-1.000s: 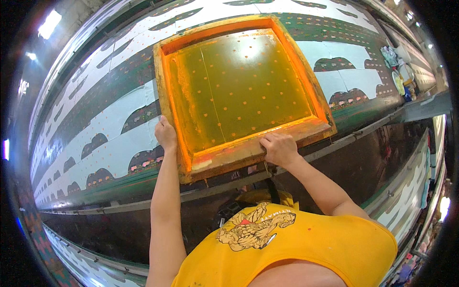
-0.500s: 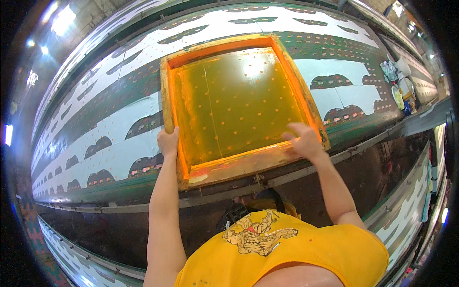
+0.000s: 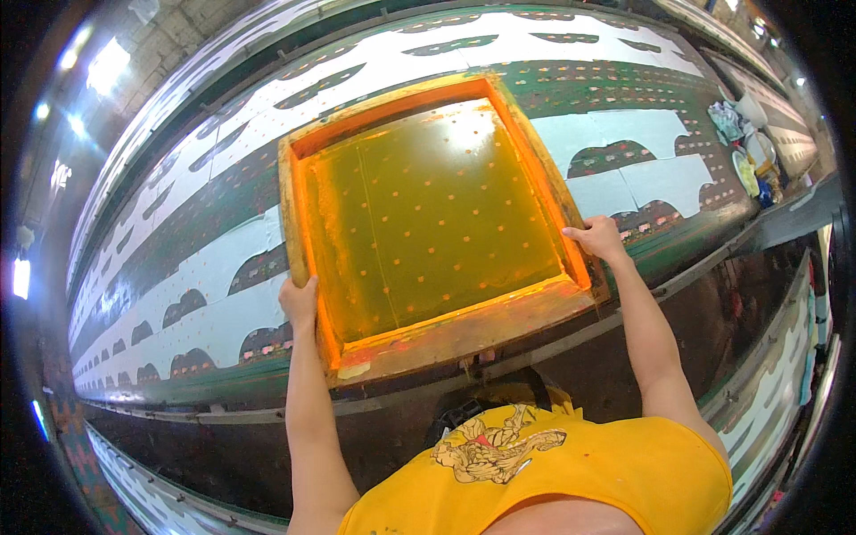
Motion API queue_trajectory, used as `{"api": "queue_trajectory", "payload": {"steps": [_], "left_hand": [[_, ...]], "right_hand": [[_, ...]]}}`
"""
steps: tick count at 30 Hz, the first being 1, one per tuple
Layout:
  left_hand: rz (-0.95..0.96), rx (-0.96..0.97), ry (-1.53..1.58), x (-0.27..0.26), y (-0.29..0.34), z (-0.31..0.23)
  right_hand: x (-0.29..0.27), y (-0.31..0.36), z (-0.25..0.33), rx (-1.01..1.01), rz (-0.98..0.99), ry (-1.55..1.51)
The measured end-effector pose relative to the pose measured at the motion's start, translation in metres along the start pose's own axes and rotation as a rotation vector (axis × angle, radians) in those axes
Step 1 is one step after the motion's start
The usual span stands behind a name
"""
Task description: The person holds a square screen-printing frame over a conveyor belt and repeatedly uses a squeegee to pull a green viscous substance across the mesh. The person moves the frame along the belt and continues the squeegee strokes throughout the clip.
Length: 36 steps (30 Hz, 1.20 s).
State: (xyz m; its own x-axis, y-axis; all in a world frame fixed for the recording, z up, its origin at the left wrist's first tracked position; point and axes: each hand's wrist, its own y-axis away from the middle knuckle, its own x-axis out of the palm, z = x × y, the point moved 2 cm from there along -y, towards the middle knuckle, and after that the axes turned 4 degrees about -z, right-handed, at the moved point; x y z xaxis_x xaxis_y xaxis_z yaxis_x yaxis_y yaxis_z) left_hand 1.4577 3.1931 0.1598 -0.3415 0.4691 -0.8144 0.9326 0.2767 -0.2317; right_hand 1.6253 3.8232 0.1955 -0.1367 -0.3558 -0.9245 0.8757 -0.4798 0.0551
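A square screen printing frame spans the middle of the view, its wooden sides coated orange inside. Its olive mesh carries small pale orange dots and a thin lengthwise line. My left hand is closed round the left side of the frame near its front corner, the thumb on top. On the opposite side, my right hand grips the right rail, thumb over the inner edge and the other fingers mostly hidden. Beneath the frame lies a long green table with white cut fabric pieces.
Rows of white scalloped fabric pieces run along the long printing table. A metal rail edges its near side. Cloths and containers are heaped at the right end. Another table with white pieces stands at the lower left.
My right hand has moved from the frame's front right corner onto its right side and closed on it. The frame appears slightly farther left and lower in view, my left hand still holding it.
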Motion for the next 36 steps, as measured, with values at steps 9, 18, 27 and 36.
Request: {"api": "queue_trajectory", "payload": {"steps": [9, 18, 27, 36], "left_hand": [[-0.005, 0.058, -0.036, -0.038, -0.022, -0.039], [-0.001, 0.009, 0.038, -0.033, 0.039, -0.164], [-0.017, 0.018, 0.088, 0.02, 0.116, -0.32], [0.082, 0.019, 0.203, 0.114, 0.146, -0.431]], "right_hand": [[-0.004, -0.012, -0.019, -0.202, -0.189, -0.051], [-0.117, -0.048, -0.092, -0.223, -0.224, -0.041], [-0.23, -0.084, -0.24, -0.205, -0.272, 0.008], [-0.289, -0.106, -0.349, -0.186, -0.375, 0.064]]}}
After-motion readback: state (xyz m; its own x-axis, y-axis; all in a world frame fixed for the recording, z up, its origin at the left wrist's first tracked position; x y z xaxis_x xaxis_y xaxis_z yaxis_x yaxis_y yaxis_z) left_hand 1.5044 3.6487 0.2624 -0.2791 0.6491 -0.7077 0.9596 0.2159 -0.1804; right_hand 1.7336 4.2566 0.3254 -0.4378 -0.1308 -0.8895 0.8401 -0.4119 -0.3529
